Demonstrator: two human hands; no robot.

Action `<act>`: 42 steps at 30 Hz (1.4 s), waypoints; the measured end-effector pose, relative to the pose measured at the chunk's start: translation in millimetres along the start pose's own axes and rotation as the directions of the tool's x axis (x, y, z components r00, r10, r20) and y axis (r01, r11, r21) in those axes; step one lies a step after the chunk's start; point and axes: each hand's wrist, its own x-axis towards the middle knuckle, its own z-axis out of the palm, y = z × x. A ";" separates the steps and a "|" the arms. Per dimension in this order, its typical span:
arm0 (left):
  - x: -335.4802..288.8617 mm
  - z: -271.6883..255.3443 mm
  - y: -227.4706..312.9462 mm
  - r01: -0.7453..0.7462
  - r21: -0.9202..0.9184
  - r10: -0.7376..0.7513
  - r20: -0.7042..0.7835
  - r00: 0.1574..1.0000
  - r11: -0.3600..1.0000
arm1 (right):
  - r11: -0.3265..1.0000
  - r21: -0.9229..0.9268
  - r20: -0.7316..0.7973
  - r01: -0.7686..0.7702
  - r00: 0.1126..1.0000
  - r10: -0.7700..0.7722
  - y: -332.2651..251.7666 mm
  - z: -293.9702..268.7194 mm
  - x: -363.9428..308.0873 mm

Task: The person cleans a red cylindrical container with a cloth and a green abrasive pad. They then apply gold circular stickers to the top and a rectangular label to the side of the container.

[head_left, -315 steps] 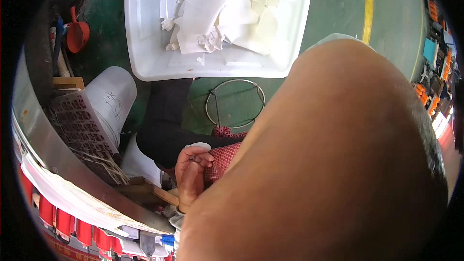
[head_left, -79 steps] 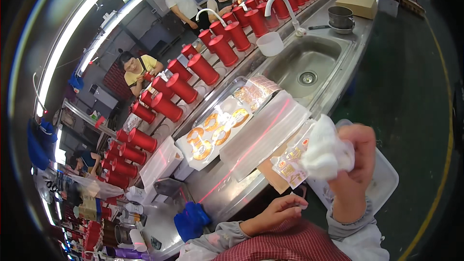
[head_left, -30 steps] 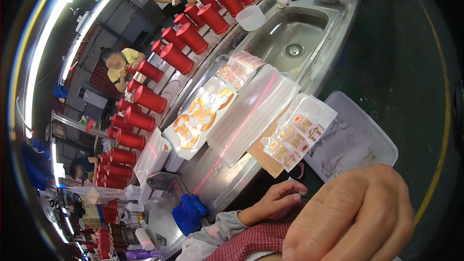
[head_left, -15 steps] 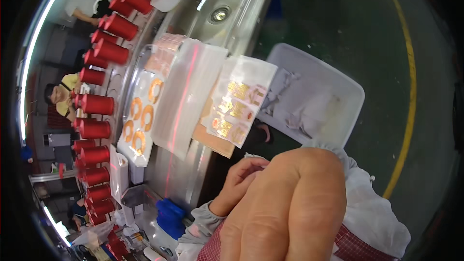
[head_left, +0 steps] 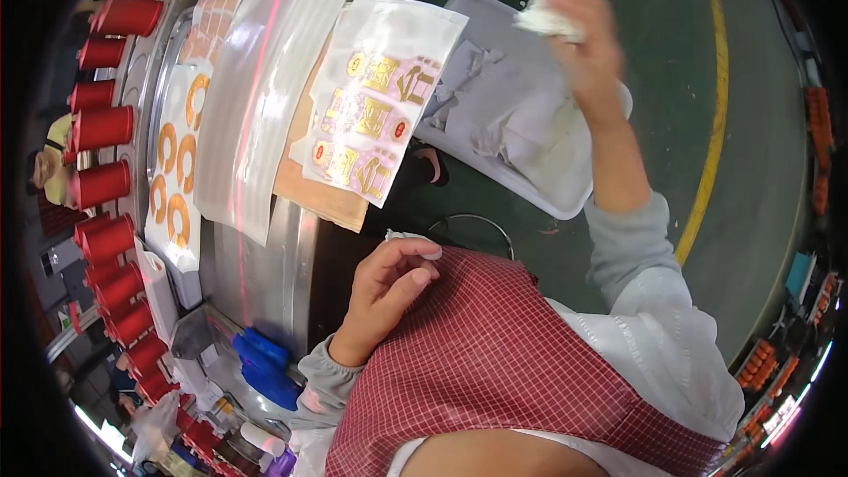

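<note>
Right hand (head_left: 587, 44), fingers clamped on a crumpled white wad (head_left: 548, 20) that juts leftward, long axis roughly crosswise, over the white plastic tub's (head_left: 481, 16) far rim; left hand (head_left: 382, 291), farther off, loosely curled before the red checked apron (head_left: 495, 336), grip indeterminate.

A yellow line (head_left: 719, 79) crosses green floor (head_left: 662, 124); a steel counter (head_left: 287, 265) stands left; light (head_left: 781, 428) glares lower right.

The right arm (head_left: 618, 163) was stretched out forward, the right hand (head_left: 587, 40) blurred and bunched; the left hand (head_left: 384, 291) was lower and nearer, loosely curled.
</note>
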 end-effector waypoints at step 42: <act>-314.8 -85.1 -117.9 0.016 0.745 0.745 -0.667 -0.019 0.667 | 0.900 0.329 0.752 0.286 0.498 -0.432 -367.1 232.1 -18.0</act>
